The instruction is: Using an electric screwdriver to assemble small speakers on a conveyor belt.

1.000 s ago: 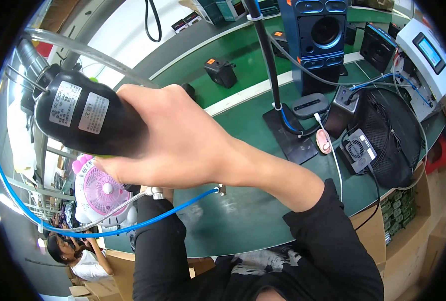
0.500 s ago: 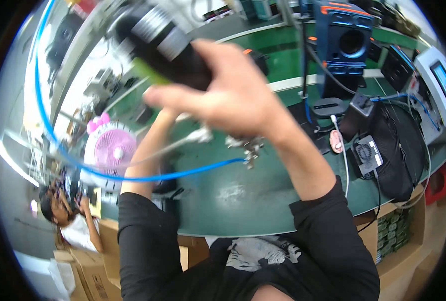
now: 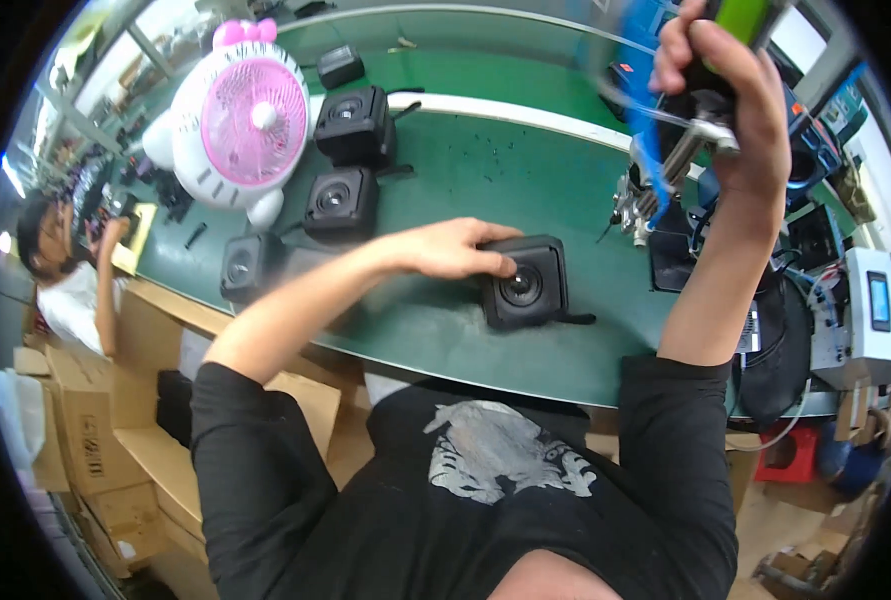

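A small black box speaker (image 3: pixel 527 283) with a round cone on its face and a strap at its lower corner sits on the green bench. My left hand (image 3: pixel 450 248) grips its upper left side, thumb over the front edge and the other fingers partly hidden behind. Raised at the upper right, my right hand (image 3: pixel 755 110) is wrapped round a black and green power screwdriver (image 3: pixel 740 18). The screwdriver's metal shaft (image 3: pixel 683 155) points down and left, with a cluster of small screws (image 3: pixel 633 205) near its lower end. A blurred blue hose (image 3: pixel 647 120) passes beside it.
Several similar black speakers (image 3: pixel 340 205) stand to the left, beside a pink and white fan (image 3: pixel 255 115). Small dark bits (image 3: pixel 480 150) lie on the bench. A device with a screen (image 3: pixel 873 300) stands at right. A person (image 3: pixel 75 270) sits far left, near cardboard boxes (image 3: pixel 90 430).
The view has turned leftward. My right hand has moved right with the screwdriver. My left hand, mostly hidden before, now grips a speaker in front of me.
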Tool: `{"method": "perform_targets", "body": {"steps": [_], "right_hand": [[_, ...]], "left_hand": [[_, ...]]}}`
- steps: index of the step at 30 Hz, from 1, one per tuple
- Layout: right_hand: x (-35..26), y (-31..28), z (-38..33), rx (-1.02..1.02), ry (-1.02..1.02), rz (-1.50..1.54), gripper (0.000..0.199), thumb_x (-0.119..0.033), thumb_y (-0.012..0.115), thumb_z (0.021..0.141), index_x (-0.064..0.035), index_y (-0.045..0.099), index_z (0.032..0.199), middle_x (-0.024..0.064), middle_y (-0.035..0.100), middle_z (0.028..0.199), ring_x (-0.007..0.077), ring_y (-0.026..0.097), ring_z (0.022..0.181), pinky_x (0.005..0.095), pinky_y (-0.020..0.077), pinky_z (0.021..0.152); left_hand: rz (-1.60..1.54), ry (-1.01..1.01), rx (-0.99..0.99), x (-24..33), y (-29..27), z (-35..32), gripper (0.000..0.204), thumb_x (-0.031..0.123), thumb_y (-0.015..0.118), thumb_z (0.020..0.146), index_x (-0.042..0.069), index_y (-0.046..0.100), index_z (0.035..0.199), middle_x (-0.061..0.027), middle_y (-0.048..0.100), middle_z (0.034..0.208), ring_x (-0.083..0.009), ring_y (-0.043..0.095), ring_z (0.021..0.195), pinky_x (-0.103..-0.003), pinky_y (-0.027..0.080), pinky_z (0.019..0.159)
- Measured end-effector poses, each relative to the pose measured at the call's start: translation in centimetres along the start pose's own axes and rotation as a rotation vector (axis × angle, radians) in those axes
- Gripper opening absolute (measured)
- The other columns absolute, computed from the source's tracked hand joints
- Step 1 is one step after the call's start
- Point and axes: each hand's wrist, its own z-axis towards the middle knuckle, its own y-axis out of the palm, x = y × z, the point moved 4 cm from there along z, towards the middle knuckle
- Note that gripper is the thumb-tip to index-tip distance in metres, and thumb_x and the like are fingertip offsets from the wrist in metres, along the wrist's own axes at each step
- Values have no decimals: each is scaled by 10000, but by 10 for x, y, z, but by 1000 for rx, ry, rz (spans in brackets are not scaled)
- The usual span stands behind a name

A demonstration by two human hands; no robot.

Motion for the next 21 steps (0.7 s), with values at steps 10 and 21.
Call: {"method": "perform_targets", "body": {"steps": [10, 21], "right_hand": [[-9, 20, 10, -550, -71, 433, 586, -497, 643, 837, 6, 444, 1062, 51, 487, 789, 142, 518, 643, 285, 428, 647], [17, 30, 14, -492, -94, 446, 605, -567, 610, 830, -4, 509, 1027, 72, 518, 796, 175, 534, 663, 314, 427, 665]], "left_hand": [[884, 44, 379, 25, 18, -4, 520, 336, 609, 933, -36, 538, 1290, -199, 641, 1160, -344, 598, 1123, -415, 455, 1001], [843, -30, 480, 20, 56, 8, 939, 388, 872, 558, -99, 453, 1243, -170, 547, 1076, -313, 541, 1059, -381, 430, 973]]}}
